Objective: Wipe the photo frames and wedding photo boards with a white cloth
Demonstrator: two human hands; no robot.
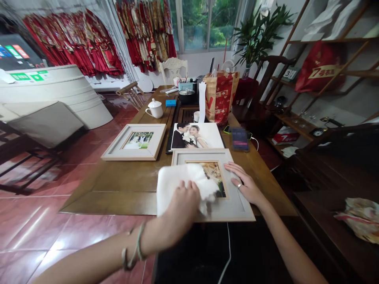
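A pale framed photo (237, 205) lies flat at the near edge of the wooden table (124, 185). My left hand (183, 207) presses a white cloth (174, 181) onto the left half of the frame's glass, fingers curled over the cloth. My right hand (245, 183) lies flat and open on the frame's right side, a ring on one finger, holding the frame down.
A second framed photo (134, 141) lies to the left, an unframed wedding print (197, 136) behind. A phone (239, 139) with a cable, a white lidded cup (154, 108), a red-and-tan paper bag (220, 96) and desk clutter stand further back. Shelves are at right.
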